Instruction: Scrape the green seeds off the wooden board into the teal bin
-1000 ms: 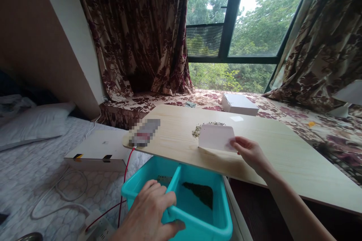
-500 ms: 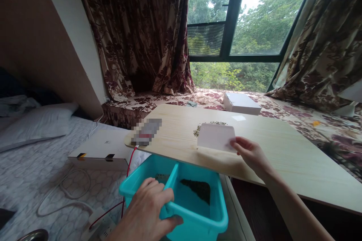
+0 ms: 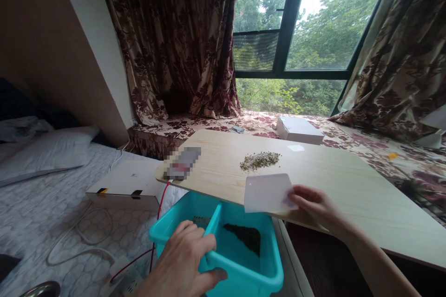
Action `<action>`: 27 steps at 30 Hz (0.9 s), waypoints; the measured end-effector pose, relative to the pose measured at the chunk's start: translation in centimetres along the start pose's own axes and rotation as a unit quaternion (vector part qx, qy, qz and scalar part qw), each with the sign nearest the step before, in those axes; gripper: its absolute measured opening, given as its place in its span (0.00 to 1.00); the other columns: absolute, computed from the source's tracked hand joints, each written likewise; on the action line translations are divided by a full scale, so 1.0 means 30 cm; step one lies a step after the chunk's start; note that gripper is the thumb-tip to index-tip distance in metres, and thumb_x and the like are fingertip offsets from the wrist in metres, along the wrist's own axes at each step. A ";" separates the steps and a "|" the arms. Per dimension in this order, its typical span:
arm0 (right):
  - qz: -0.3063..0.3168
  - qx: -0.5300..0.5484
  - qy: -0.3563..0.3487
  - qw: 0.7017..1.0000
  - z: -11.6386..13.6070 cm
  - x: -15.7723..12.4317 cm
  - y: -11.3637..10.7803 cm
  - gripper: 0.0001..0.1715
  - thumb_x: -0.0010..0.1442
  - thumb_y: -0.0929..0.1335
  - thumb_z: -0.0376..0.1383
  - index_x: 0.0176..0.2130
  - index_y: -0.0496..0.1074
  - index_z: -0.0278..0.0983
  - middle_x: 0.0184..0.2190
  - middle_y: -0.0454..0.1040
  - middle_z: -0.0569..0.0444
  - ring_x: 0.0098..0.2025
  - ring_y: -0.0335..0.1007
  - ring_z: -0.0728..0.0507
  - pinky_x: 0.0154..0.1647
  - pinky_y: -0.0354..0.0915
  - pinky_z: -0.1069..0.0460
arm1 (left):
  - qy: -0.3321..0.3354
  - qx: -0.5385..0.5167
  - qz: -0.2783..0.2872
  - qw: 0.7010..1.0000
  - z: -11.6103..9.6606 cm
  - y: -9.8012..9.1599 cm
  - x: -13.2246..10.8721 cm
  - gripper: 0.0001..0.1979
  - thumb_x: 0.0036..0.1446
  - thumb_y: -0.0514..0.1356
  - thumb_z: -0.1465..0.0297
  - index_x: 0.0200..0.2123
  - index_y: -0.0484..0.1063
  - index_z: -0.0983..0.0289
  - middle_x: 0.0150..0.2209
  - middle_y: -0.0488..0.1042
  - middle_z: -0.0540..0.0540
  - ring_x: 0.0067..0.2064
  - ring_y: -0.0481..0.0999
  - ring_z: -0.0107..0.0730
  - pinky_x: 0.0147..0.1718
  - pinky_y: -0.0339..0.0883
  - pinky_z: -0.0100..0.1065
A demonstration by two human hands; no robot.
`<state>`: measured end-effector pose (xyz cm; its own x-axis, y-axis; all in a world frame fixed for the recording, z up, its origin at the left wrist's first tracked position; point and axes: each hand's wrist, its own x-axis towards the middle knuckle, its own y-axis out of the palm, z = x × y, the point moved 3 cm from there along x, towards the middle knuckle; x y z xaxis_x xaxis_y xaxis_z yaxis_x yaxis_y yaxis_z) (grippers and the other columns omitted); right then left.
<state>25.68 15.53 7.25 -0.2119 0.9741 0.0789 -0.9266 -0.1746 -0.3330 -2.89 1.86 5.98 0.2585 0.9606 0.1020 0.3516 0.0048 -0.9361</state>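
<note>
My left hand (image 3: 190, 253) is closed on the near rim of a turquoise two-compartment bin (image 3: 254, 274), where the divider meets it. Dark fine grains (image 3: 245, 236) lie heaped in the bin's right compartment, and a few specks show in the left one. In my right hand (image 3: 310, 199) a thin white plastic card (image 3: 266, 192) is pinched by its right edge. The card hangs over the table's front edge, just above the far side of the bin. Beyond it, a loose pile of small greenish-brown grains (image 3: 259, 161) is spread on the wooden tabletop (image 3: 331, 181).
A pixelated flat object (image 3: 183, 163) with a red cable lies at the table's left end. White boxes stand on the bed (image 3: 125, 183) and window sill (image 3: 301, 129). A power strip (image 3: 125, 276) sits left of the bin. A small white sheet (image 3: 295, 148) lies behind the grains.
My right hand has drawn the white card toward me, from beside the grain pile to the table's front edge, uncovering the pile. My left hand has stayed on the bin's rim.
</note>
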 end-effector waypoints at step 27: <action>-0.185 -0.039 -0.015 0.982 -0.048 0.039 -0.006 0.15 0.45 0.69 0.44 0.28 0.78 0.36 0.27 0.81 0.51 0.30 0.75 0.40 0.26 0.67 0.51 | 0.178 0.074 -0.065 0.979 -0.105 0.180 0.082 0.25 0.41 0.63 0.41 0.26 0.70 0.57 0.24 0.63 0.48 0.31 0.64 0.35 0.50 0.54 0.44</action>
<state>26.03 16.89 6.05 0.1238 0.9641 0.2350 -0.9159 0.2022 -0.3469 2.49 3.38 2.22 0.5263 0.7920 0.3093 0.2752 0.1855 -0.9433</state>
